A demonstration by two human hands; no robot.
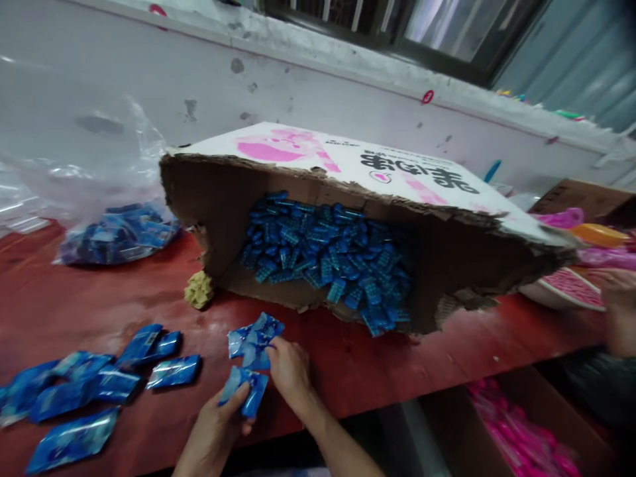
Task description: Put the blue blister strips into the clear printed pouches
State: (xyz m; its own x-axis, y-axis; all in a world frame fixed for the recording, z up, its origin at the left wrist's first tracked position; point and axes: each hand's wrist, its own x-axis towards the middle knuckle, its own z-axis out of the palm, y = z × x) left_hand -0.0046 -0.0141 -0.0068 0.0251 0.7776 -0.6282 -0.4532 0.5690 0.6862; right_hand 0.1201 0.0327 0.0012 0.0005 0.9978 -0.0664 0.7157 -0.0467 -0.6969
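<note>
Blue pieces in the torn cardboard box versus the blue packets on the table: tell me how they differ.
The blue pieces lie bare and heaped inside the torn cardboard box, while the blue packets are sealed in shiny wrappers. The pieces show a gridded surface; the packets look smooth and glossy. The pieces are piled deep; the packets lie scattered flat on the red table. Both are blue.
</note>
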